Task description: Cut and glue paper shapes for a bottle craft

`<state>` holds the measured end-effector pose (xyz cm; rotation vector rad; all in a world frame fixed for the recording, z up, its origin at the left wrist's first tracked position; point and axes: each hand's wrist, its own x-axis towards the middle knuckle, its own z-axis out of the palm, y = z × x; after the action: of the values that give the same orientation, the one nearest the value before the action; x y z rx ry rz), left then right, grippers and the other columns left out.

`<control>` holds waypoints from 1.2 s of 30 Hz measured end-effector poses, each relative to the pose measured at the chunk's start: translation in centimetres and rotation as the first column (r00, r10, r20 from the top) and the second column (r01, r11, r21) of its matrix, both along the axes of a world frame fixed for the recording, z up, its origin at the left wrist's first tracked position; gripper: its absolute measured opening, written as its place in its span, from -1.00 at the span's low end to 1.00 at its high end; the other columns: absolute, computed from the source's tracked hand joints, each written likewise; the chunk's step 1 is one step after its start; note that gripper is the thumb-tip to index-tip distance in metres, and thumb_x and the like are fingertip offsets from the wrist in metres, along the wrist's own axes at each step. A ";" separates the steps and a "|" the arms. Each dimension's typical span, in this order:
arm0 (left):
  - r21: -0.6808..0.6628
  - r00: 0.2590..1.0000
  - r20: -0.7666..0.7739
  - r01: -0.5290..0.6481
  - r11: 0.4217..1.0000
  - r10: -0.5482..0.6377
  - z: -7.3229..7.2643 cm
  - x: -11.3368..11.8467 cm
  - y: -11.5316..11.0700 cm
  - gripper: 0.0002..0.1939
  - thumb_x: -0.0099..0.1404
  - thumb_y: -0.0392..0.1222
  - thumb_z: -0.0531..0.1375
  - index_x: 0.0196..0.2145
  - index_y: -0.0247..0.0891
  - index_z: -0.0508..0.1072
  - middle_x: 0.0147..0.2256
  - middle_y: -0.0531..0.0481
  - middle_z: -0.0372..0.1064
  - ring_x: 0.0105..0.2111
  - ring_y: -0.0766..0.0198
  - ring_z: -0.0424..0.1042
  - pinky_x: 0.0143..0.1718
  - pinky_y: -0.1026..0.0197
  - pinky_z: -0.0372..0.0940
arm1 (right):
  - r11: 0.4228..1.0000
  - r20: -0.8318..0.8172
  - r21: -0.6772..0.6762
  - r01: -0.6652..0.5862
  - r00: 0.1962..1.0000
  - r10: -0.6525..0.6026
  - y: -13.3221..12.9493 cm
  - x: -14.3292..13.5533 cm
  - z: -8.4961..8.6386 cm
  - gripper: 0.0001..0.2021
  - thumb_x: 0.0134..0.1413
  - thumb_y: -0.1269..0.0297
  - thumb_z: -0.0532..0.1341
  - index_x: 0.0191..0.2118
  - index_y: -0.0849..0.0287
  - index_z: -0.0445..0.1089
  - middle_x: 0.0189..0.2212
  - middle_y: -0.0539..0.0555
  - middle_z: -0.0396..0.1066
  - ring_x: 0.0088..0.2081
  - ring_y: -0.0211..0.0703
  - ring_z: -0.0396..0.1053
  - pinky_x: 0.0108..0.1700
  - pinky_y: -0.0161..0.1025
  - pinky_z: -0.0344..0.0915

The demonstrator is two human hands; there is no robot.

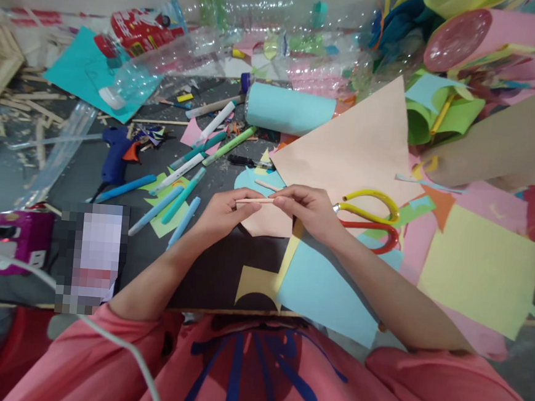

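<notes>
Between the fingertips of both hands stretches a thin peach roll, seemingly of paper (pixel 254 201). My left hand (pixel 227 213) pinches its left end, and my right hand (pixel 306 208) closes on the right end. A similar thin peach piece (pixel 267 185) lies just beyond the fingers. Under the hands is a cut piece of peach paper (pixel 270 220), and a large peach sheet (pixel 360 140) spreads out behind. Scissors with yellow and red handles (pixel 372 210) lie right beside my right hand, their blades mostly hidden by it.
Several markers (pixel 183 195) lie left of my hands, near a blue glue gun (pixel 116 154) and a phone (pixel 99 252). Clear plastic bottles (pixel 177 51) and a blue-wrapped bottle (pixel 291 108) line the back. Blue paper (pixel 335 286) and yellow paper (pixel 482 267) cover the right. A white cable (pixel 112 340) crosses the lower left.
</notes>
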<state>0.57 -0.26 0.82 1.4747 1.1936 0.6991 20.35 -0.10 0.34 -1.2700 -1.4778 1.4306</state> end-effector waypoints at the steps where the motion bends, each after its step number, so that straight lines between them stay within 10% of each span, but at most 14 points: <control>1: 0.005 1.000 -0.005 0.002 1.000 -0.002 0.0 0.0 0.0 -0.73 0.20 -0.02 0.22 -0.30 -0.25 0.59 -0.38 0.02 0.56 -0.37 0.26 0.48 -0.37 0.32 0.30 | 1.000 -0.005 0.004 -0.002 1.000 0.002 0.0 0.0 0.0 -0.74 0.00 0.07 0.30 -0.38 0.17 0.58 -0.53 0.03 0.43 -0.46 -0.23 0.25 -0.41 -0.27 0.17; 36: 0.027 0.995 0.054 -0.089 0.996 0.088 -0.1 0.1 0.1 -0.77 0.17 -0.06 0.28 -0.28 -0.22 0.64 -0.31 -0.05 0.60 -0.31 0.21 0.52 -0.29 0.27 0.36 | 1.000 -0.091 0.019 -0.022 0.996 0.023 0.1 -0.1 -0.4 -0.77 0.03 0.08 0.33 -0.33 0.16 0.49 -0.52 -0.03 0.35 -0.54 -0.34 0.16 -0.52 -0.31 0.09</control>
<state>0.69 -0.18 0.75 1.4261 1.2183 0.8143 20.29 0.02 -0.08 -1.1653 -1.4451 1.4674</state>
